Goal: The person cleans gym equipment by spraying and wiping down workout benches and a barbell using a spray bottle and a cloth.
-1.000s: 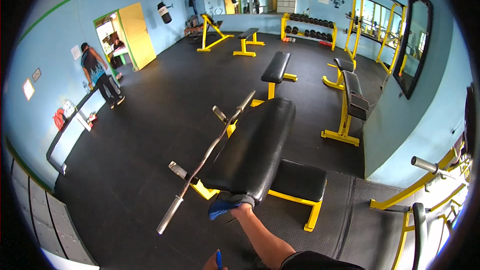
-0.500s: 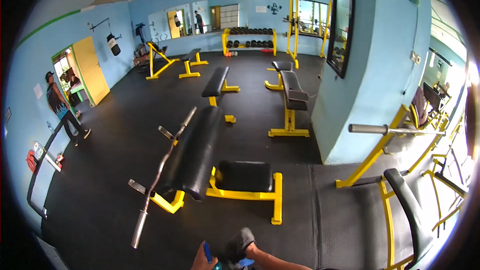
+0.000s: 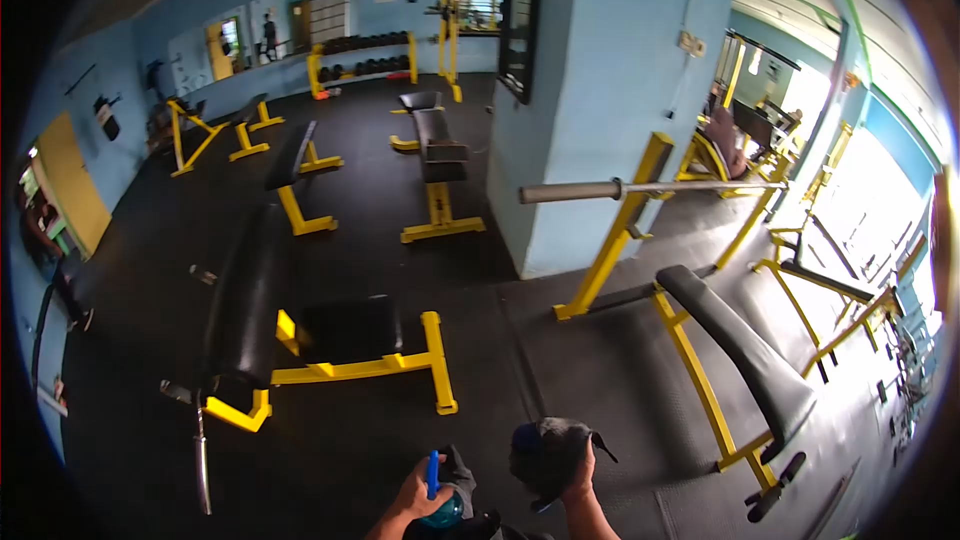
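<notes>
Low in the view, my left hand (image 3: 412, 492) is closed around a spray bottle with a blue trigger (image 3: 433, 475) and a teal, see-through body (image 3: 446, 512). Some dark grey cloth (image 3: 458, 468) shows just beside that hand; whether the hand also grips it I cannot tell. To its right, my right hand (image 3: 579, 480) grips a bunched dark grey cloth (image 3: 548, 455), which hides part of the fingers. Both hands are above the black floor, apart from each other and in front of the yellow-framed seat (image 3: 352, 325).
A preacher-curl pad (image 3: 245, 290) with a curl bar (image 3: 203, 465) stands left. At right are a barbell (image 3: 570, 192) on a yellow rack and a padded bench (image 3: 735, 345). A blue pillar (image 3: 600, 70) rises mid-view. A person (image 3: 68, 285) is at the far left edge.
The view has turned right. My right hand, with the dark grey cloth, has moved away from my left hand and lifted. My left hand still holds the spray bottle.
</notes>
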A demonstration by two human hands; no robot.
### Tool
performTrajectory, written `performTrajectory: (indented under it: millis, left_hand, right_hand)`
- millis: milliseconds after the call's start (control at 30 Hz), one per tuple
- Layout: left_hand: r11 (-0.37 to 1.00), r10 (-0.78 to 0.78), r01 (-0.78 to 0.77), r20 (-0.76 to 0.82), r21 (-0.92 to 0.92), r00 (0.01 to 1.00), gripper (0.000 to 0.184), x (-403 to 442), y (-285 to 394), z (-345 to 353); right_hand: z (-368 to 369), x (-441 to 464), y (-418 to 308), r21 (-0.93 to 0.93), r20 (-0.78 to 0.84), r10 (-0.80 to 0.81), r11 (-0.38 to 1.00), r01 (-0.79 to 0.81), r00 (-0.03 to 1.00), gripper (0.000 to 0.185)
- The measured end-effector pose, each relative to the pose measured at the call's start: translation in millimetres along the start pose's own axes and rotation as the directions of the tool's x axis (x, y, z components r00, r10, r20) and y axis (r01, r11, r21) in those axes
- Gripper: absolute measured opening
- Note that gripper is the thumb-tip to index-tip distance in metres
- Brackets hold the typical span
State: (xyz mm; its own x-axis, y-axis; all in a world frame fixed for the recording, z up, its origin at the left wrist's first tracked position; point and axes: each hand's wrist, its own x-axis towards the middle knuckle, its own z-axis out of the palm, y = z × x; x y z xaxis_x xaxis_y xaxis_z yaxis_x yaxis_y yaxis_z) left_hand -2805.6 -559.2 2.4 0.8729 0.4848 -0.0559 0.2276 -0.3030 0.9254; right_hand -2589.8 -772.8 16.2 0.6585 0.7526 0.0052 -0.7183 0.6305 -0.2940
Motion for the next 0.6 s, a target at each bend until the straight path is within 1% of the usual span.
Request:
performTrajectory:
  millis: [33,67,100,133,167,200,233,267,300,333,367,400,433,467,500,567,600]
  left_hand:
    - [1.0,0.007,-0.007,0.029,-0.007,1.0,0.065,9,6,2]
    - [0.999,0.022,-0.024,0.059,0.037,0.998,0.066,23,9,5]
    - [0.996,0.037,-0.043,0.08,0.076,0.996,0.067,36,13,9]
    - [0.998,-0.07,0.071,0.145,0.004,0.987,0.068,49,20,11]
    - [0.998,-0.061,0.064,0.157,-0.01,0.986,0.068,64,17,18]
    - [1.0,0.003,-0.005,0.153,0.015,0.988,0.069,79,10,25]
    - [0.996,0.072,-0.079,0.156,0.037,0.985,0.069,96,3,33]
    - [0.995,0.094,-0.099,0.182,0.019,0.979,0.069,114,-6,42]
    - [0.997,0.063,-0.071,0.201,0.033,0.978,0.069,134,-16,51]
    - [0.998,0.031,-0.043,0.218,0.051,0.975,0.07,156,-18,62]
    - [0.997,0.048,-0.06,0.254,0.041,0.966,0.07,177,-7,70]
    - [0.997,0.066,-0.058,0.231,-0.044,0.971,0.069,194,9,71]
    - [0.991,0.085,-0.059,0.215,-0.122,0.973,0.068,213,20,74]
    - [0.991,0.059,-0.033,0.194,-0.131,0.979,0.064,232,24,85]
    - [0.991,0.082,-0.053,0.245,-0.122,0.966,0.064,252,28,89]
    - [0.977,0.21,-0.197,0.283,-0.076,0.936,0.063,288,36,93]
    - [0.974,0.224,-0.214,0.325,-0.068,0.919,0.063,302,46,94]
  right_hand:
    - [11,0,-8,-0.007,-0.015,-0.026,1.0,0.026,1.0,0.062]
    - [25,0,-19,-0.059,-0.187,-0.055,0.997,0.044,0.981,0.061]
    - [46,3,-31,-0.113,-0.349,-0.086,0.992,0.049,0.933,0.06]
    - [74,8,-42,-0.326,-0.256,-0.283,0.925,0.193,0.924,0.063]
    - [60,17,-50,-0.341,-0.257,-0.296,0.918,0.2,0.92,0.063]
    - [35,25,-58,-0.757,-0.12,-0.377,0.634,0.161,0.918,0.067]
    - [24,31,-69,-0.978,0.03,-0.386,0.179,0.107,0.922,0.07]
    - [16,36,-87,-0.982,0.03,-0.415,0.157,0.104,0.909,0.07]
    - [24,64,-79,-0.988,0.042,-0.435,0.115,0.102,0.9,0.07]
    - [8,60,-77,-0.992,0.054,-0.453,0.074,0.098,0.89,0.069]
    - [2,65,-74,-0.996,0.054,-0.475,0.041,0.084,0.878,0.068]
    - [11,75,-90,-0.998,0.042,-0.507,0.019,0.06,0.861,0.068]
    - [14,83,-92,-0.999,0.031,-0.548,0.0,0.037,0.836,0.067]
    - [19,90,-104,-1.0,0.024,-0.588,-0.015,0.018,0.809,0.066]
    - [22,97,-116,-1.0,0.019,-0.625,-0.028,0.001,0.781,0.065]
    - [24,95,-142,-0.998,0.006,-0.686,-0.045,-0.034,0.727,0.064]
    - [24,85,-159,-0.998,-0.001,-0.712,-0.048,-0.05,0.703,0.064]
